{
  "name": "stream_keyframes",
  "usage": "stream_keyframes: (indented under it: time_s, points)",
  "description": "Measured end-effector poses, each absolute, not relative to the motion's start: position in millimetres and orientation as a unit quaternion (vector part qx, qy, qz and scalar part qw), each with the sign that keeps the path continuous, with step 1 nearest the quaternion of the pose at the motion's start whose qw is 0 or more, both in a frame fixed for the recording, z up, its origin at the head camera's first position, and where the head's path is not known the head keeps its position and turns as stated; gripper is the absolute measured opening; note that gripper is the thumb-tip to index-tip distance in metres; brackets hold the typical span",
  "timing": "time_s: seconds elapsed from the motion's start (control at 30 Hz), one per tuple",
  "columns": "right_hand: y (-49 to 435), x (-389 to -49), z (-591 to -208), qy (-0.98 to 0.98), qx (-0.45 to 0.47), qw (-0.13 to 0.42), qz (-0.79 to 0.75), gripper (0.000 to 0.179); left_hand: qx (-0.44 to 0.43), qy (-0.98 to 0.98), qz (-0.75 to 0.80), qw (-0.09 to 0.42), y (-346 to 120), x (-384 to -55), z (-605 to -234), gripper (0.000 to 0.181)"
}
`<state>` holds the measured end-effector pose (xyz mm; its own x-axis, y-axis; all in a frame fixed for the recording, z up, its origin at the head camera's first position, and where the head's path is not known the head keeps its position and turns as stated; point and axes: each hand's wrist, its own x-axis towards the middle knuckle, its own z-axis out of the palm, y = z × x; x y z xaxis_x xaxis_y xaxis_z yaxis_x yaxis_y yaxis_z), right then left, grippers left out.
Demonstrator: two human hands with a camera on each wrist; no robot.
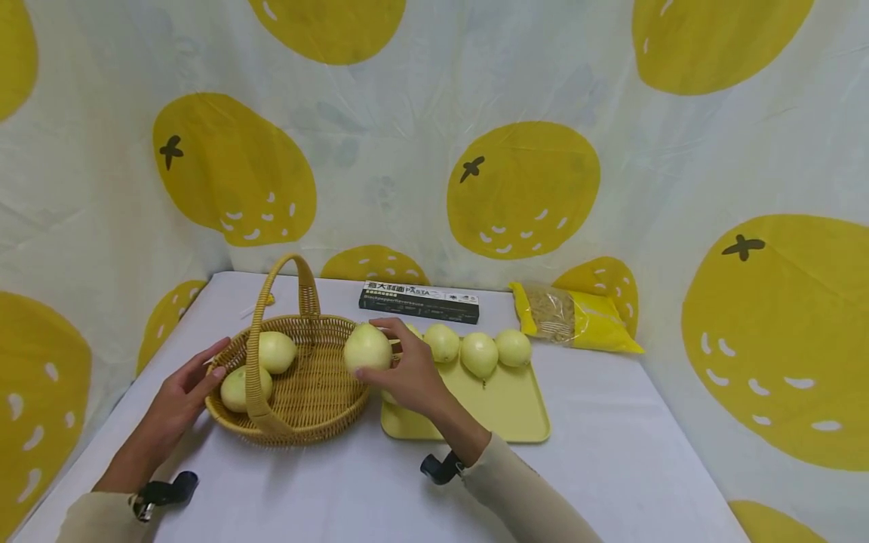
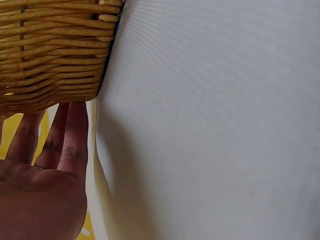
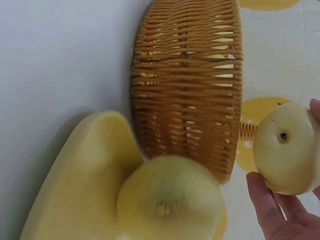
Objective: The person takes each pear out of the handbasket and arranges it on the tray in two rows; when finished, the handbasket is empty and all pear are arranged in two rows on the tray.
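Observation:
My right hand (image 1: pixel 414 373) holds a round, pale yellow-green pear (image 1: pixel 368 348) between thumb and fingers, over the right rim of a wicker basket (image 1: pixel 319 430). The right wrist view shows the pear's (image 3: pixel 287 150) dimpled end, with fingertips against its side. On the basket's left side rests my left hand (image 1: pixel 178 396), its thumb at the rim and its fingers nearly straight along the outer wall. Two pears lie inside the basket at the left, one pear (image 1: pixel 277 352) behind the other (image 1: pixel 246 388). The arched handle (image 1: pixel 254 362) partly covers them.
A yellow tray (image 1: pixel 495 411) right of the basket carries several pears, mostly along its back edge. Behind it lie a dark pasta box (image 1: pixel 419 303) and a yellow pasta bag (image 1: pixel 577 317). A patterned curtain (image 1: pixel 400 188) hangs behind the white-covered table (image 1: pixel 597 452).

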<state>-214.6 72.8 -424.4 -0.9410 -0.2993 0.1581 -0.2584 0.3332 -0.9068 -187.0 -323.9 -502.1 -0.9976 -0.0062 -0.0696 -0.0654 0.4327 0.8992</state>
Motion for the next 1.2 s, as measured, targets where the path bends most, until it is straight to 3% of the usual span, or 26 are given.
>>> stream_keyframes:
  time_s: [0.9, 1.2]
  points:
    - [159.5, -199.5, -443.3, 0.845, -0.067, -0.016, -0.53, 0.072, -0.009, 0.841, 0.54, 0.022, -325.4, -189.5, -502.3, 0.067]
    - [171.5, -201.9, -456.9, 0.874, -0.016, 0.002, -0.486, 0.073, -0.021, 0.837, 0.547, 0.024, -323.8, -188.6, -505.7, 0.067]
